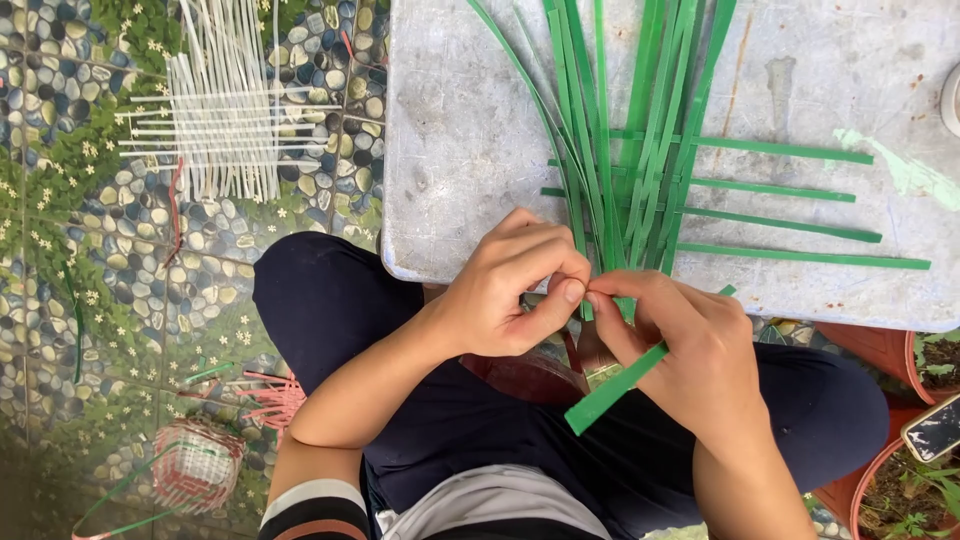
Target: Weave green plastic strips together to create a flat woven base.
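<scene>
A grey worn table (460,130) stands over a pebble-patterned floor (60,250), seen from the head camera. At the table's near edge the left hand (515,285) and right hand (690,350) meet, fingertips pinched together on the green strips (640,140) that fan away beyond them. One loose green strip (610,392) slants below the right hand. Left of the hands lies a white woven mat (215,110); a small basket (195,465) sits lower left.

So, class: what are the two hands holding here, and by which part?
Both the left hand and right hand pinch the green strips at their near ends, at the table edge.
</scene>
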